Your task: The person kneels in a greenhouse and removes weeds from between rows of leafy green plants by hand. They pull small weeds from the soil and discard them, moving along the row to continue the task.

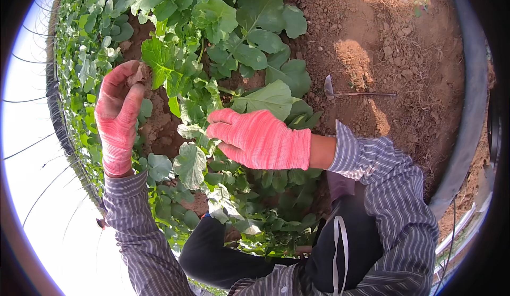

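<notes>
Both hands wear pink knitted gloves. My left hand (pixel 119 114), its fingertips soiled, grips a clod of brown soil (pixel 140 74) between thumb and fingers, beside a bright green leaf (pixel 157 59). My right hand (pixel 259 138) reaches in among the leafy green plants (pixel 191 160), palm down, fingers pointing left at the stems. Its fingertips are partly lost in the foliage, so whether they hold a stem cannot be told. A broad leaf (pixel 267 100) lies just above its knuckles. On the soil to the right rests a small hand hoe (pixel 328 88) with a thin shaft.
Dense rows of leafy plants (pixel 85 71) run along the left. Bare soil with dry roots (pixel 414 65) spreads at the right, bounded by a curved grey edging strip (pixel 464 136). My bent knees in dark trousers (pixel 223 252) are at the bottom, among lower leaves.
</notes>
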